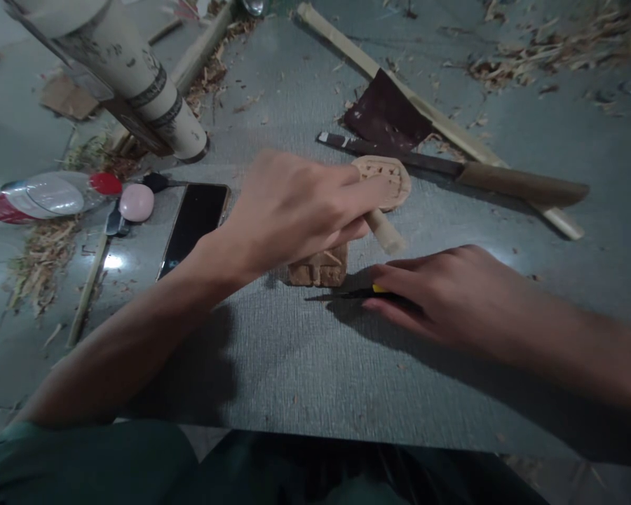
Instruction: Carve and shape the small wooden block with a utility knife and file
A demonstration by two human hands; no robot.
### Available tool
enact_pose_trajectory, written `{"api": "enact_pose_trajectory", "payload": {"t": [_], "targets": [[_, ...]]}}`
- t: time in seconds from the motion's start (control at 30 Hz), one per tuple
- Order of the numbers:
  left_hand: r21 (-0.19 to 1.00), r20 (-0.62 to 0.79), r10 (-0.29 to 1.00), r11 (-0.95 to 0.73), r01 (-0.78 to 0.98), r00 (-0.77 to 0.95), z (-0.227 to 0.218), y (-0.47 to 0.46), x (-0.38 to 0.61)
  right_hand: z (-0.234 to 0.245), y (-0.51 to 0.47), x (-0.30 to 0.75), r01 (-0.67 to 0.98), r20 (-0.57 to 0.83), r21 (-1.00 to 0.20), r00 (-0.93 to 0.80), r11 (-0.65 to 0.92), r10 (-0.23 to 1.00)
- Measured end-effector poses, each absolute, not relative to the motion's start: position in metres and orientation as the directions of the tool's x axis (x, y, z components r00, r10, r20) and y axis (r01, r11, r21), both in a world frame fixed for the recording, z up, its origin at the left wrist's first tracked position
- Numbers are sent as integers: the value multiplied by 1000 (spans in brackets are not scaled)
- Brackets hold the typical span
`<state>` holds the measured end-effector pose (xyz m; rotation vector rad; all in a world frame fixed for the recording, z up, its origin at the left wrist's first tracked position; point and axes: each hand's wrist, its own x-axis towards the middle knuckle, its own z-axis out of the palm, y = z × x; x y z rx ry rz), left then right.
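Knife (pixel 350 294) is gripped in the right hand (pixel 436 291), its blade near the block (pixel 318 272) on the table (pixel 294 379). Left hand (pixel 294 203) seems closed around the stick (pixel 385 233); its fingers should be kept clear of the blade.

I can read no words or numbers — the bottle (pixel 57 194)'s red label (pixel 1 205) and the dark print on the pale cylinder (pixel 137 70) are too blurred, and I make out no letters among the marks on the carved piece (pixel 397 174) in my left hand (pixel 299 207).
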<state>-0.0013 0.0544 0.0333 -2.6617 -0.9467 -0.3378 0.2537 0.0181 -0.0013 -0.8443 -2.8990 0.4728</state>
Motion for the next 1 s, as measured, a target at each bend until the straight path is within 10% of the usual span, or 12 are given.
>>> {"api": "enact_pose_trajectory", "payload": {"t": [1.0], "targets": [[-219,360,547,-738,638,756,31,56,-2,-2,18,254,511,-8,-343,-841,788,542]]}}
